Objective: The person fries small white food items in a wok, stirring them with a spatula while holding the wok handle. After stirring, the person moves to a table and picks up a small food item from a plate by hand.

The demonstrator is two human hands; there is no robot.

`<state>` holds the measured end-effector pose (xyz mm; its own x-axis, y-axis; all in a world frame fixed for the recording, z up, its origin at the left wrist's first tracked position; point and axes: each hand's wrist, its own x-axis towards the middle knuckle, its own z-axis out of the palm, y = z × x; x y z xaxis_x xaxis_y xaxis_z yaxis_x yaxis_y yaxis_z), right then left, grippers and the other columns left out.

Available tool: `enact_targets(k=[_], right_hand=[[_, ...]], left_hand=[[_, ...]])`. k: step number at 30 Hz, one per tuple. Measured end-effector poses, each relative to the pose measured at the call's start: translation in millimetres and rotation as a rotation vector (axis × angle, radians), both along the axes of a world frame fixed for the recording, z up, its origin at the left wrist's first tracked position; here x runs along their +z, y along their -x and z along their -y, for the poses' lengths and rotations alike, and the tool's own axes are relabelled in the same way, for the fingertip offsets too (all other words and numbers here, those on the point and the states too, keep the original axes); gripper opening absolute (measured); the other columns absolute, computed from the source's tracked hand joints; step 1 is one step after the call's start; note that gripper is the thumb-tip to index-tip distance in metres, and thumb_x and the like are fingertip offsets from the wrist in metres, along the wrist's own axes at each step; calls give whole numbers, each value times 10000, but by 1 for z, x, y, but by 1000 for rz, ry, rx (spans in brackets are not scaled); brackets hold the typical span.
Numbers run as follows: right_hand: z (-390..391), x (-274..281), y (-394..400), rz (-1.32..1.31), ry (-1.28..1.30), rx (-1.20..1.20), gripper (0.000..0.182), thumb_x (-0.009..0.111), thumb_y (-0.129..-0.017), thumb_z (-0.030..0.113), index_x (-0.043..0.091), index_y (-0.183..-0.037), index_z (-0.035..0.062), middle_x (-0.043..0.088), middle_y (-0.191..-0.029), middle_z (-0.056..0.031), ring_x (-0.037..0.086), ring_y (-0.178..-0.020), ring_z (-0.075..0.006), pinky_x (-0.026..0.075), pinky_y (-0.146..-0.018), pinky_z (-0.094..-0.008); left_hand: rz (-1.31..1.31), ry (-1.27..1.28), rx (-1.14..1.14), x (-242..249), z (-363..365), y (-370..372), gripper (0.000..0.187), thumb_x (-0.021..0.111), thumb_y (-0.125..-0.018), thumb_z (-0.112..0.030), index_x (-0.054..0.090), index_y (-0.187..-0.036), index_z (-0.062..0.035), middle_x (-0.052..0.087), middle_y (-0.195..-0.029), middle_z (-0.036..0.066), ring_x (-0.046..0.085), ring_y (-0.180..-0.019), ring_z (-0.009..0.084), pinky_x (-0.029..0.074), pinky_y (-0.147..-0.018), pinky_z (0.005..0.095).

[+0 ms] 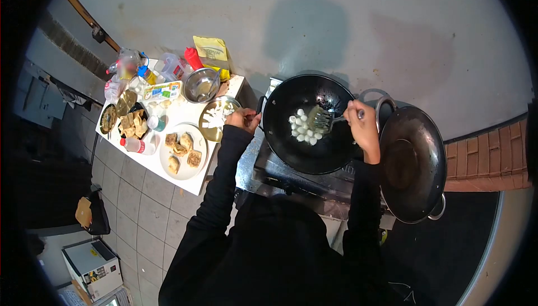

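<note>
A black wok (283,154) sits on the stove in front of me, with several small white balls (302,129) gathered in its middle. My right hand (363,129) is closed around the handle of a slotted spatula (321,120). The spatula's head rests among the balls, on their right side. At the wok's left side, my left hand (244,120) has its fingers curled at the wok's side handle (261,106). Just left of that hand is a metal bowl (214,135) with white cut pieces in it.
A second, larger wok (412,166) leans at the right of the stove (269,174). On the white table (193,185) at left stand a plate (176,172) of fried pieces, a steel bowl (200,87), a red bottle (193,58) and a yellow packet (210,49). A wall rises behind.
</note>
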<state>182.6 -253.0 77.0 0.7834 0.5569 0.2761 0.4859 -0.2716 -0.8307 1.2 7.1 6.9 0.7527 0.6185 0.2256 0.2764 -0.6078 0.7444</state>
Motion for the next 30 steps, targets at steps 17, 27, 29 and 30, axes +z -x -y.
enact_targets(k=[17, 27, 29, 30], right_hand=[[-4, -8, -6, 53, 64, 88, 374, 484, -969, 151, 404, -631, 12, 370, -567, 17, 312, -550, -66, 269, -506, -267], [0, 11, 6, 33, -3, 41, 302, 551, -904, 120, 411, -678, -24, 319, -567, -99, 298, -553, -129, 296, -504, -322], [5, 24, 7, -68, -36, 47, 319, 550, -911, 127, 414, -664, -20, 361, -549, -50, 312, -558, -100, 300, -503, -317], [11, 28, 4, -94, -22, 50, 323, 548, -914, 128, 415, -659, -18, 372, -548, -33, 316, -560, -92, 301, -502, -316]], left_hand=[[38, 38, 7, -1, 2, 0, 254, 748, -773, -238, 670, -848, -8, 626, -642, 65, 583, -545, 137, 464, -533, 269], [65, 30, 13, -7, 1, -2, 237, 752, -769, -210, 658, -843, -6, 619, -633, 60, 582, -540, 135, 465, -531, 267], [74, 28, 0, -7, 0, -2, 240, 753, -768, -213, 658, -842, -6, 618, -633, 60, 582, -539, 137, 469, -535, 270], [84, 26, -13, -7, -1, -1, 242, 753, -767, -216, 658, -841, -6, 618, -633, 59, 583, -539, 138, 473, -539, 273]])
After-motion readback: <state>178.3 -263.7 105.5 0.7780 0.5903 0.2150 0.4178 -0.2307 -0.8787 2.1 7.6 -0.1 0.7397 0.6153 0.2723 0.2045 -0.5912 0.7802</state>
